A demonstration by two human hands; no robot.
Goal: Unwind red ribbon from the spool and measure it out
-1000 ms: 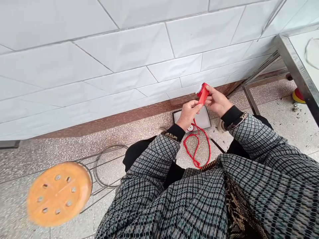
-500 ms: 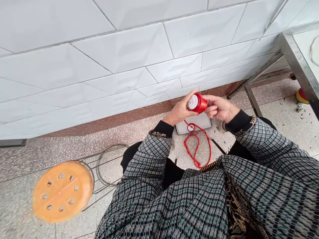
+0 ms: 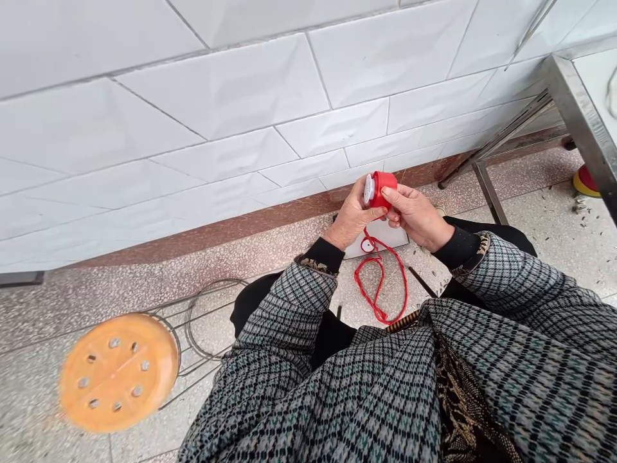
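Note:
Between both hands, above the floor, is a red spool of thread (image 3: 384,184) with a white labelled end facing left. My left hand (image 3: 348,217) grips its left end, thumb below and fingers behind. My right hand (image 3: 420,215) is closed on the right side, its thumb pressed across the red winding. Some fingertips are hidden behind the spool. Below the hands lies a white tray-like piece (image 3: 394,239), partly covered by them. A looped red cord (image 3: 405,292) runs from a small round white piece (image 3: 367,245) toward my lap.
An orange round seat with holes (image 3: 116,373) and a metal wire rack (image 3: 193,360) stand on the left. A metal-framed table (image 3: 573,116) is at the right, with a red and yellow object (image 3: 585,183) on the floor below it. A tiled wall (image 3: 270,83) rises ahead.
The spool has turned, so its white end now faces more to the left. My right thumb has moved onto the front of the winding, and the right hand has shifted slightly.

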